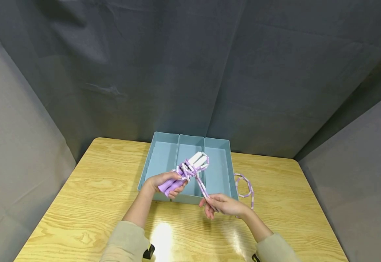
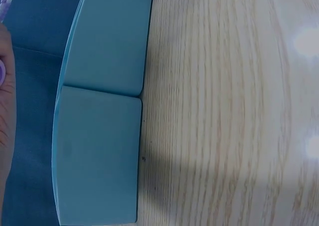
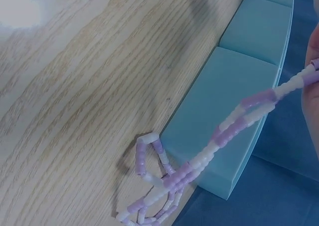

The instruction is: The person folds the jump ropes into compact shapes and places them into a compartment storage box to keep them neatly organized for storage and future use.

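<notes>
Dark grey curtain (image 1: 144,72) fills the back, paler grey panel (image 1: 13,145) on the left side. Below, wood-grain worktop (image 1: 95,189), glare near the front edge. Blue tray (image 1: 216,160) near the far edge, three long compartments side by side. Beige sleeves (image 1: 126,240) on both forearms.

Both hands occupied. Left hand (image 1: 159,179) wrapped round the paired handles over the tray's front part; right hand (image 1: 224,204) pinching beaded strands just in front of the tray's near wall. The thing held: purple-and-white beaded rope (image 1: 202,186), wound round the handles and lifted off the worktop there, then stretched doubled across to the right hand. From that hand the remainder trails down to the worktop, curling into a loop beside the tray's right side. Handles (image 1: 168,185): purple grips, white ends pointing up and right. Smallest: black tag (image 1: 149,251), yellow bit on it, by the left cuff.
</notes>
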Tool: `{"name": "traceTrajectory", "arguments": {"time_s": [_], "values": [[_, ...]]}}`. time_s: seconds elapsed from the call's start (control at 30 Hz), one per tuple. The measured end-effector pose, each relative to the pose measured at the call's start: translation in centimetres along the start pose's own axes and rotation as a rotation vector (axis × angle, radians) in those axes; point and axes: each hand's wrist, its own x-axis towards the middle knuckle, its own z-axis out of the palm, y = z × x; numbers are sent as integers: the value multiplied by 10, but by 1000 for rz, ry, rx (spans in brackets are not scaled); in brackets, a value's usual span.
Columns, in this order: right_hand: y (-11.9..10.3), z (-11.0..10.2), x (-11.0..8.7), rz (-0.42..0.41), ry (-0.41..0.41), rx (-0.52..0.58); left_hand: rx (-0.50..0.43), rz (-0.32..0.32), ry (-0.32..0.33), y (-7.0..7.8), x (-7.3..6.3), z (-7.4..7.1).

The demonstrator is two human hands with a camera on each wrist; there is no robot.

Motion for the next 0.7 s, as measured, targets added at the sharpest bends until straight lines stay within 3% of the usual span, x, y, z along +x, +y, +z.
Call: {"name": "traceTrajectory", "arguments": {"time_s": [0.43,0.7], "values": [[1,-1,-3,-49,-20,-26,-47,43,70,-10,-3,-14],[-1,-1,-4,-16,3,-47,-45,51,107,-16,-4,-20]]}}
